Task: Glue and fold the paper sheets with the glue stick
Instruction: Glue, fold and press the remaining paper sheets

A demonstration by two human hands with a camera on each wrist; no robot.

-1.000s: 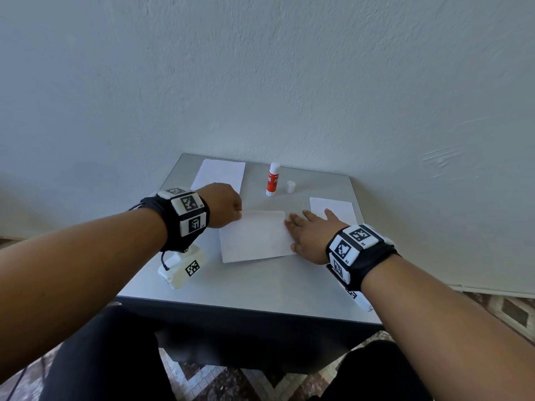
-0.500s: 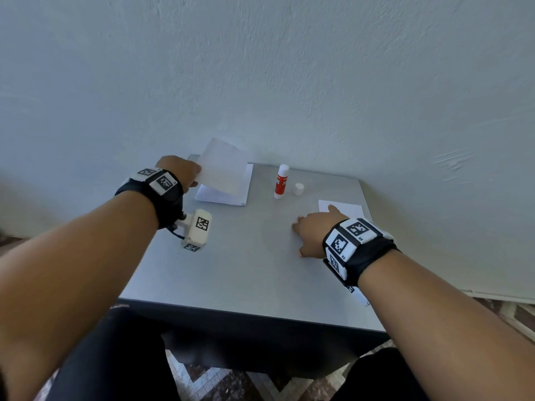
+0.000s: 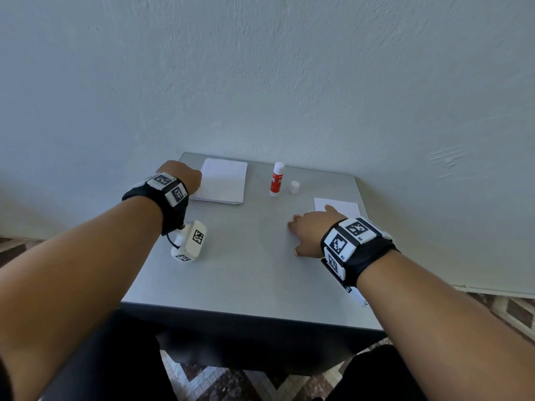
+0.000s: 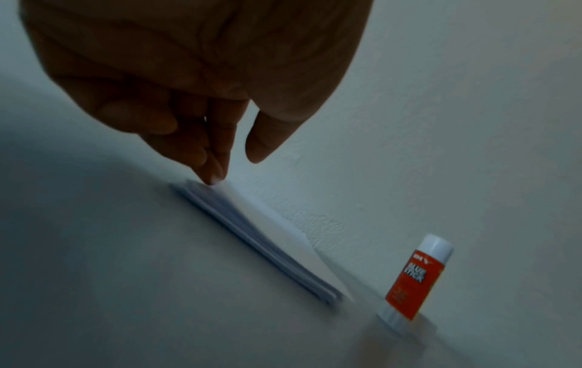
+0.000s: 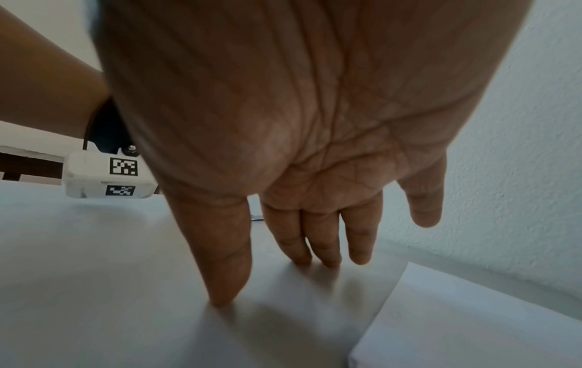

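Where the grey surface [image 3: 249,273] meets the pale wall, a stack of folded sheets [image 3: 223,180] lies at the far left corner, the left hand [image 3: 181,173] touching its near corner with relaxed fingertips [image 4: 214,178]. One glue stick [image 3: 277,179] stands upright beside one loose cap [image 3: 294,187]. A single paper sheet [image 3: 341,205] hugs the right edge; the right hand [image 3: 311,231] rests flat, fingers straight, on the broad bare middle.

Under the fingertips of the left hand [image 4: 195,82] lies a thin stack of white, matt paper sheets [image 3: 222,180], edges layered. Beyond the thumb stands a red-and-white plastic glue stick [image 4: 415,278], slightly glossy. The right hand's fingers [image 5: 220,261] rest on a smooth, matt grey tabletop [image 3: 246,270], beside a single white paper sheet [image 5: 472,323]. The pale wall [image 3: 260,68] behind looks rough-textured.
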